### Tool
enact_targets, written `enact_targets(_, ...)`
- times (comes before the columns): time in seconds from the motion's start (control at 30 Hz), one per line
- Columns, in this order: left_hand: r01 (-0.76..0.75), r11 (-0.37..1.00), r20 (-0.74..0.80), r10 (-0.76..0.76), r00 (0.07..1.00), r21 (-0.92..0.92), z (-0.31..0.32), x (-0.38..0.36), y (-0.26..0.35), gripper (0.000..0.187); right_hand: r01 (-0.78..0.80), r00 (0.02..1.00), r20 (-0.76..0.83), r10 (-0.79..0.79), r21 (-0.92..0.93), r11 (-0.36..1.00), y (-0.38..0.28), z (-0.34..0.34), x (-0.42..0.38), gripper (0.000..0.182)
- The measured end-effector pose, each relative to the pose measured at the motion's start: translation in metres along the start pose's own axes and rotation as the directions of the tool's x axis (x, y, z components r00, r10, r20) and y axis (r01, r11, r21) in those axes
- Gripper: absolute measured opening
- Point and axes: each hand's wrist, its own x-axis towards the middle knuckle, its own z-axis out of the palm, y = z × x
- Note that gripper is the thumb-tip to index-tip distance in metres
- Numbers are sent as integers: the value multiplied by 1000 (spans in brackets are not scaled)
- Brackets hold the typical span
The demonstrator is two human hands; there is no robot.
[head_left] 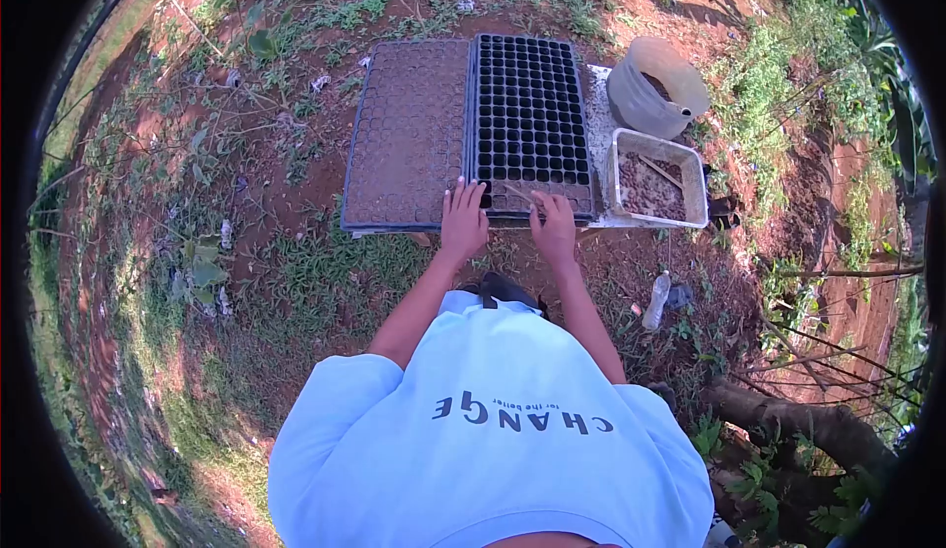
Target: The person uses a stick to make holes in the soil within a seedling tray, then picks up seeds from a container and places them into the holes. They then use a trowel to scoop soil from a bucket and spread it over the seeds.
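My left hand point(463, 220) lies with its fingers stretched out over the near edge, where the two seedling trays meet. Under its fingertips is the near left corner of the black seedling tray point(527, 104). Most of that tray's cells look dark and hollow, while the nearest rows hold brown soil. My right hand point(554, 228) is bent over those near rows, its fingers curled around a thin stick point(516, 193) that points up and left. The soil-filled seedling tray point(409, 134) lies alongside on the left, its cells level with brown soil.
To the right stand a white tub point(618, 198) with soil and a stick inside, and a cut translucent plastic container point(641, 104). A clear bottle point(656, 302) is on the ground. Branches point(818, 420) lie at lower right, with weeds and bare earth around.
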Motion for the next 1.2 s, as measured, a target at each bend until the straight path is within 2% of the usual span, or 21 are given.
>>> enact_targets(0.07,-4,1000,-42,4,999,8,3,4,-5,55,36,999,11,-36,8,999,-1,2,5,28)
enact_targets(0.2,31,998,56,-33,998,48,2,5,-5,57,19,999,47,-22,61,998,-9,3,15,30)
enact_targets(0.27,20,997,81,-26,996,72,-1,6,-5,58,-54,996,76,38,215,975,-13,5,21,29)
enact_targets(0.3,18,997,97,-25,995,79,-1,7,-5,58,-50,997,75,34,221,974,-12,8,23,29)
enact_targets(0.37,20,996,111,-30,993,92,-1,9,-4,59,-138,989,103,105,398,907,-11,14,24,24)
enact_targets(0.4,12,996,124,-23,992,89,-3,10,-4,59,-135,989,104,101,406,904,-11,14,25,24)
enact_targets(0.47,11,995,135,-24,991,96,-7,11,-3,59,-248,964,191,188,369,896,-10,15,27,19)
enact_targets(0.6,7,993,150,-25,988,118,-8,11,-2,59,-248,965,185,187,394,885,-2,23,29,19)
enact_targets(0.7,9,991,155,-31,987,136,-6,12,0,58,-216,971,174,162,363,906,9,34,25,20)
enact_targets(0.77,2,988,161,-27,987,153,-6,14,0,58,-158,969,228,99,258,953,10,31,22,19)
enact_targets(1.07,25,984,110,-45,993,174,17,14,1,56,-50,993,119,19,265,963,9,19,21,21)
enact_targets(1.2,-3,966,164,-40,986,259,11,20,1,57,-15,993,117,-17,261,965,13,23,25,21)
